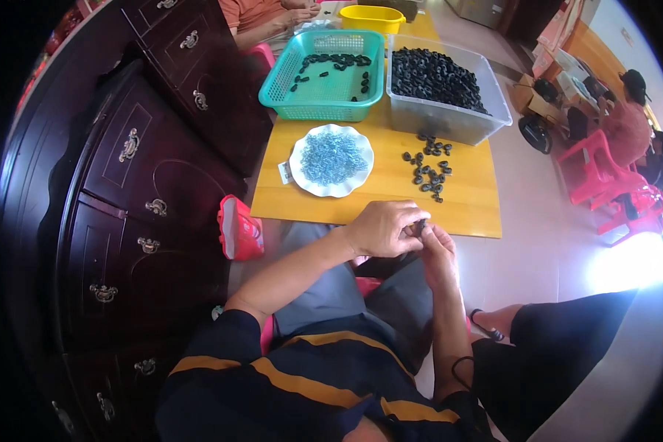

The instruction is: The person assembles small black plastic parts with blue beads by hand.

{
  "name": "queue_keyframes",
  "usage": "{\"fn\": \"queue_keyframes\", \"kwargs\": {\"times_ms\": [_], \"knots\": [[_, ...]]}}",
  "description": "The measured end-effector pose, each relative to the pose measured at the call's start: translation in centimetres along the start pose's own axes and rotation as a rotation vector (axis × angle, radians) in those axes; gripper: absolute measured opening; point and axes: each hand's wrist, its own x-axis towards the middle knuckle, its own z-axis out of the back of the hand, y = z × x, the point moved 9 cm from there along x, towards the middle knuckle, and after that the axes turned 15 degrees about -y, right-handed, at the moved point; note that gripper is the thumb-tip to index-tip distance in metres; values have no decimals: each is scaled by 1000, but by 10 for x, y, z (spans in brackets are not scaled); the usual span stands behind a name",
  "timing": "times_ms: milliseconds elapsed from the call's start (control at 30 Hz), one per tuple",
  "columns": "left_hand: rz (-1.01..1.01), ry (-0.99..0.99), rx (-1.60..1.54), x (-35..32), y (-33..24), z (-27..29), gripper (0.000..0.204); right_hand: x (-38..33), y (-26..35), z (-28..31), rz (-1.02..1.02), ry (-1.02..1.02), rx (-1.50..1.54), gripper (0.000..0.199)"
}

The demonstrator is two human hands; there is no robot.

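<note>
My left hand (384, 230) and my right hand (440, 252) meet just past the near edge of the table, above my lap. Pinched between their fingertips is a small black ring-shaped part (420, 227), mostly covered by the fingers. On the tabletop beyond my right hand lies a loose group of similar black parts (423, 175). A white scalloped plate (300, 177) heaped with tiny shiny bluish metal pieces (333, 156) stands ahead and to the left; their exact kind is too small to make out.
Behind the plate stands a green plastic basket (324, 110) with scattered black parts. Beside it, a clear bin (449, 129) is filled with them. A yellow tub (372, 18) and another person's hands (298, 16) are farther back. Dark cabinets (155, 177) line the left; a red bag (241, 232) hangs low.
</note>
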Motion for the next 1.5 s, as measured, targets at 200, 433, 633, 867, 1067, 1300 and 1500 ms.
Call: {"fn": "queue_keyframes", "kwargs": {"times_ms": [200, 433, 633, 867, 1067, 1300, 1500], "knots": [[199, 151, -190, -2, 21, 8, 17, -1, -14, -3, 22, 172, -196, 23], [129, -153, 430, 65, 97, 107, 13, -8, -10, -23, 124, 255, -348, 24], [60, -308, 386, 95, 72, 127, 35, -8, -10, -20, 79, 212, -328, 16], [55, 12, 280, 43, 78, -14, 25, -9, -9, -16, 82, 216, -360, 15], [28, 9, 390, 39, 81, -58, 26, -6, -6, -16, 96, 193, -352, 16], [-6, -38, 445, 32, 82, -59, 16, -1, -4, -11, 131, 152, -386, 17], [-15, -67, 431, 18, 78, -51, 11, -2, -1, -12, 144, 128, -368, 16]]}}
